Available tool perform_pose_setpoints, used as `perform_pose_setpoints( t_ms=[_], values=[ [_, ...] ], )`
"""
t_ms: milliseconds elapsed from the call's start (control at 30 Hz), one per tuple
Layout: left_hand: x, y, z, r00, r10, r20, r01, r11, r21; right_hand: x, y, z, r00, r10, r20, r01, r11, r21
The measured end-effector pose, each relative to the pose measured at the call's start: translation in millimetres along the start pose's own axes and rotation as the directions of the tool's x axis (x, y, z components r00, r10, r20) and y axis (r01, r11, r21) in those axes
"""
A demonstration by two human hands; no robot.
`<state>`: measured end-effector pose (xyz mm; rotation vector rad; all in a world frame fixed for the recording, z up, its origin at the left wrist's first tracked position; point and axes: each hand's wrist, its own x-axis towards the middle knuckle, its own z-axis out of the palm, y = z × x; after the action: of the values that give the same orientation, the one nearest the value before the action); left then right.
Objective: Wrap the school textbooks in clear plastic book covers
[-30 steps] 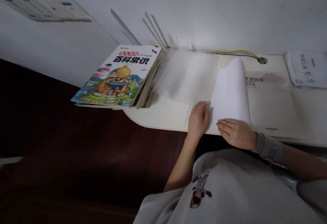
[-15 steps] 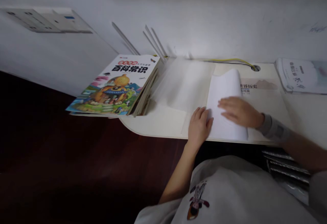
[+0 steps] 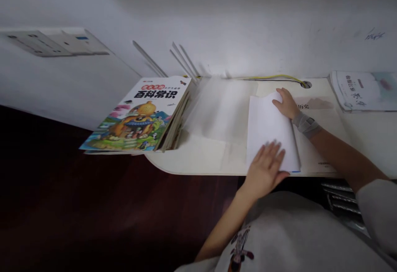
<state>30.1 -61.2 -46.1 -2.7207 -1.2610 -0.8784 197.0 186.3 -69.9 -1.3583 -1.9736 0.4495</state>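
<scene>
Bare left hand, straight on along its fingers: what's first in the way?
Probably the bare right hand with the grey wristband, across the white rectangular paper sheet; how high the left hand sits is unclear.

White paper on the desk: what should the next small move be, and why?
Perhaps draw the right hand down along the right edge of the white paper, pressing lightly: that hand sits at the far right corner, a shadow lines that edge, and the left hand, partly blurred, is over the near part.
</scene>
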Motion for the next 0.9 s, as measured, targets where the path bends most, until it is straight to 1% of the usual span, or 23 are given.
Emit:
perform_pose_setpoints(
  t_ms=[67,133,267,400,500,700,800,900],
  values=[
    [5.1,15.1,5.0,0.992,0.096,0.076,-0.097,0.995,0.005,-0.3,2.7,-0.5,1.0,-0.009,-0.026,0.01,0.999,0.031],
    [6.8,22.4,10.2,0.988,0.124,0.091,-0.128,0.991,0.041,-1.9,6.5,-2.7,0.999,-0.007,-0.037,0.009,0.998,0.054],
    [0.7,19.9,14.7,0.992,0.101,0.074,-0.11,0.987,0.12,-9.4,10.3,-8.0,0.999,-0.007,-0.036,0.01,0.997,0.074],
    [-6.5,18.0,14.4,0.993,0.077,0.094,-0.091,0.983,0.156,-15.1,7.4,-8.2,0.998,-0.046,0.034,0.045,0.999,0.023],
    [-7.9,21.3,14.3,0.994,0.051,0.101,-0.067,0.983,0.17,-16.4,5.6,-6.5,0.995,-0.066,0.07,0.065,0.998,0.013],
    [-6.9,26.2,13.0,0.992,0.079,0.094,-0.095,0.979,0.179,-18.4,5.3,-7.1,0.986,-0.093,0.136,0.092,0.996,0.017],
    [-7.2,25.4,10.0,0.993,0.06,0.097,-0.077,0.98,0.186,-18.7,4.2,-7.8,0.986,-0.087,0.143,0.087,0.996,0.003],
    [-8.5,23.7,7.4,0.997,0.043,0.071,-0.057,0.976,0.21,-18.3,2.1,-7.8,0.983,-0.097,0.155,0.101,0.995,-0.016]
  ],
)
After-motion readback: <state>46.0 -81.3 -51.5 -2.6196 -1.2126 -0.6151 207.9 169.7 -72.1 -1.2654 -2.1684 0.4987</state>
